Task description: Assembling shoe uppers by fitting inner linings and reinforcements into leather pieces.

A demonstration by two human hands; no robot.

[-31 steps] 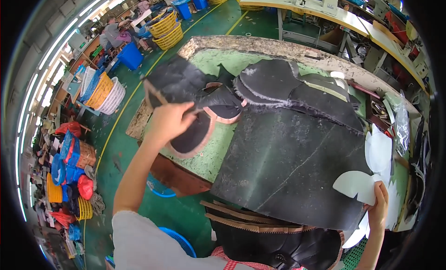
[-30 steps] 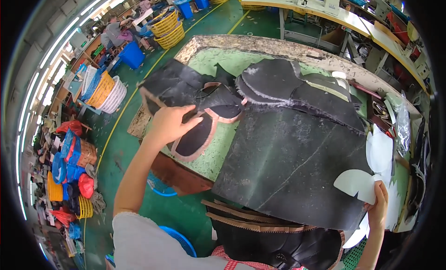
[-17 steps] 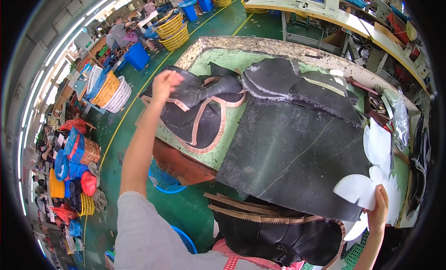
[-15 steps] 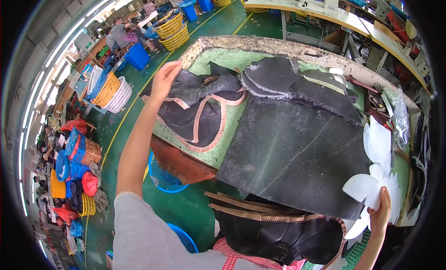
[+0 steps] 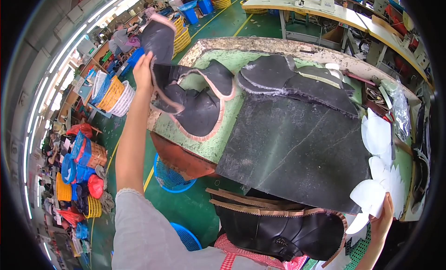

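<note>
One black sheet (image 5: 297, 149) lies on the green table (image 5: 211, 148). Beyond its left side, the left hand (image 5: 144, 75) pinches a pink-edged black piece (image 5: 160, 43), partly raised; at its near right corner, the right hand (image 5: 383, 216) pinches a white cut-out (image 5: 368, 195). Fuzzy-edged black pieces (image 5: 269, 76) overlap its far edge; brown-edged black pieces (image 5: 278, 230) sit just below its near edge.

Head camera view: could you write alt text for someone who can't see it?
A person's left hand holds up pinkish-edged black material at a green-topped worktable; the right hand holds a white cut-out beside a large dark sheet.
</note>
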